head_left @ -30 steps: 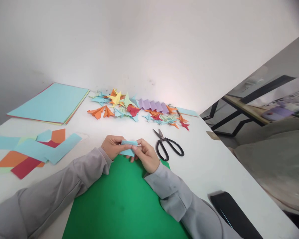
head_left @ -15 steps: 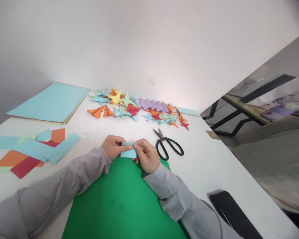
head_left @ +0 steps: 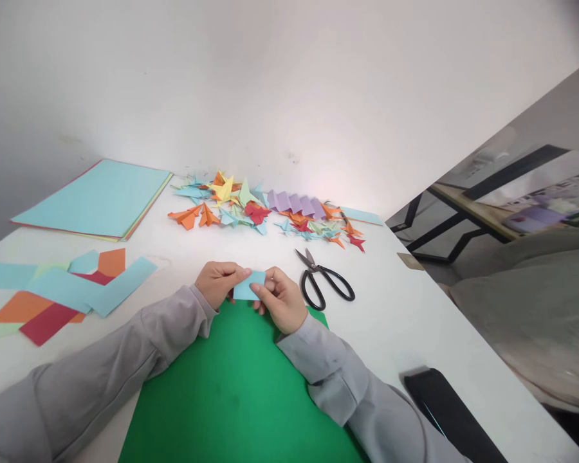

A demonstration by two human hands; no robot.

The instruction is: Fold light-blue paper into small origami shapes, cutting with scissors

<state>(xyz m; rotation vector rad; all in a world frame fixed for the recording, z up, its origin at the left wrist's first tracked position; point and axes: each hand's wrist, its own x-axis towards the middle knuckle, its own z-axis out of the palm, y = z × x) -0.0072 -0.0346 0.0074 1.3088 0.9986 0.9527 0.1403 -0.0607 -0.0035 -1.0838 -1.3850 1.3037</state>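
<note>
Between my two hands is a small light-blue piece of paper (head_left: 245, 290), held up above the far end of a green sheet (head_left: 231, 386). My left hand (head_left: 218, 283) pinches its left side, thumb on the near face. On the opposite side, my right hand (head_left: 285, 299) grips the right edge with its thumb across the front. The fingers behind the paper are mostly hidden. Just right of my right hand lie black-handled scissors (head_left: 324, 275), their blades slightly apart and pointing away from me.
Loose coloured paper strips (head_left: 72, 292) overlap at left, with a stack of large sheets (head_left: 99, 199) behind them. Folded paper figures (head_left: 226, 196) and a purple pleated paper (head_left: 296, 204) lie along the wall. A black phone-like object (head_left: 451, 411) rests near the right front edge.
The blue paper has tilted so more of its face shows. My left thumb has drawn back toward its upper left, and my right thumb now lies lower across it.
</note>
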